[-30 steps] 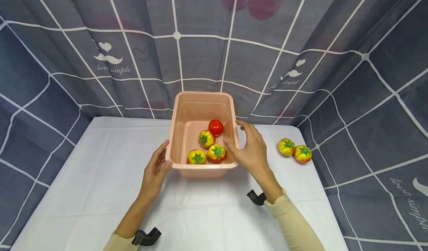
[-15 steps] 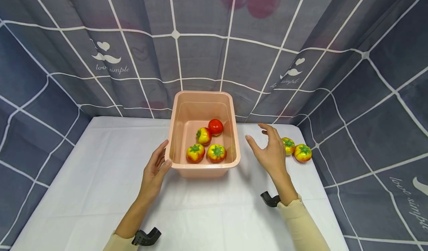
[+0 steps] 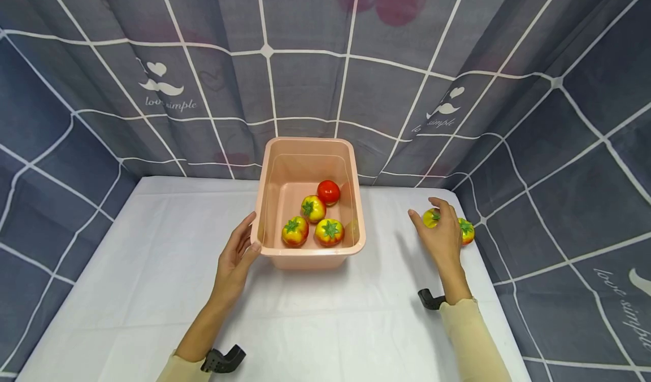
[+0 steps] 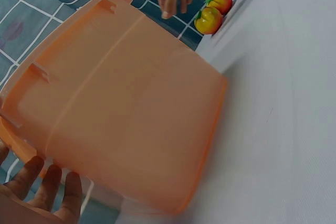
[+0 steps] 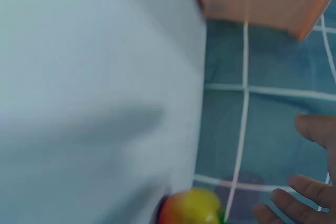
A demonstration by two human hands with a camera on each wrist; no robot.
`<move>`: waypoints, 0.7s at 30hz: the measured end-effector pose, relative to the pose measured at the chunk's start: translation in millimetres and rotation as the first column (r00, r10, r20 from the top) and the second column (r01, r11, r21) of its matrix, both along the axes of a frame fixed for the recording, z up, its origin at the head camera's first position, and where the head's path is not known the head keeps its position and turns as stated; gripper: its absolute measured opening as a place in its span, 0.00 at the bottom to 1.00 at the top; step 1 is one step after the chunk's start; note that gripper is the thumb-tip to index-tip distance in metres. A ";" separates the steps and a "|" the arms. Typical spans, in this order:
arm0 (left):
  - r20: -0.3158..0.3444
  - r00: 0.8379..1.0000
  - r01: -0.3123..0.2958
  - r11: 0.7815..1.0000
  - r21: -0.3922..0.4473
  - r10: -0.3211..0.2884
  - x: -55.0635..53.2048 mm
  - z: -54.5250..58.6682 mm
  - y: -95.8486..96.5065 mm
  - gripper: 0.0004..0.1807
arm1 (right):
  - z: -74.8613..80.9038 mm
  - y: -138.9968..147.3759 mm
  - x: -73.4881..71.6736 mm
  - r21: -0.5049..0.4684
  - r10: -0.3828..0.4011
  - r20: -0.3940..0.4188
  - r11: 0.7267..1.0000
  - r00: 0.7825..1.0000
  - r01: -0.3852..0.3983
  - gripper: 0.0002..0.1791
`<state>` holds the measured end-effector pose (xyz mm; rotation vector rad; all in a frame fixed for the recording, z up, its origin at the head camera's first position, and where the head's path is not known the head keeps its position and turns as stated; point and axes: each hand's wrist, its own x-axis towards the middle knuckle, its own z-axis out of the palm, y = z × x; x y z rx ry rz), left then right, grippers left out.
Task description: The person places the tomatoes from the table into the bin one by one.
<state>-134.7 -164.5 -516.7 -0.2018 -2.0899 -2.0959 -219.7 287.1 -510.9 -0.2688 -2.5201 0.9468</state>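
Note:
A pink plastic bin (image 3: 308,253) stands mid-table with several toy tomatoes inside: a plain red one (image 3: 328,192), and yellow-red ones with green leaf tops, such as the front right one (image 3: 329,232). My left hand (image 3: 234,263) rests on the bin's left side, thumb by the front corner; the left wrist view has its nearly straight fingers (image 4: 47,187) at the rim. To the right, my right hand (image 3: 441,235) hovers with spread fingers over two yellow-red tomatoes, one left (image 3: 430,217) and one right (image 3: 467,231), both partly hidden. The right wrist view catches one blurred tomato (image 5: 191,208).
A white cloth (image 3: 132,280) covers the table. Dark grey checked curtains (image 3: 305,88) hang close behind it and along both sides. The two loose tomatoes lie near the table's right edge. A black wrist mount (image 3: 224,360) juts from each forearm.
My right hand has left the bin and travelled right to the loose tomatoes. Inside the bin, the two left yellow-red tomatoes have rolled slightly and turned. My left hand has stayed put.

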 end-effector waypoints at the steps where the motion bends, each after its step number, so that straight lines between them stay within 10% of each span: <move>1: 0.002 1.000 0.001 1.000 -0.001 -0.001 0.0 0.2 0.1 0.34 | -2.3 4.2 0.4 -0.003 -0.007 0.019 1.000 1.000 0.007 0.36; 21: 0.008 1.000 0.010 1.000 0.002 -0.010 0.2 0.7 -0.5 0.35 | -33.7 51.0 -6.3 0.107 -0.046 0.112 0.994 0.993 0.034 0.41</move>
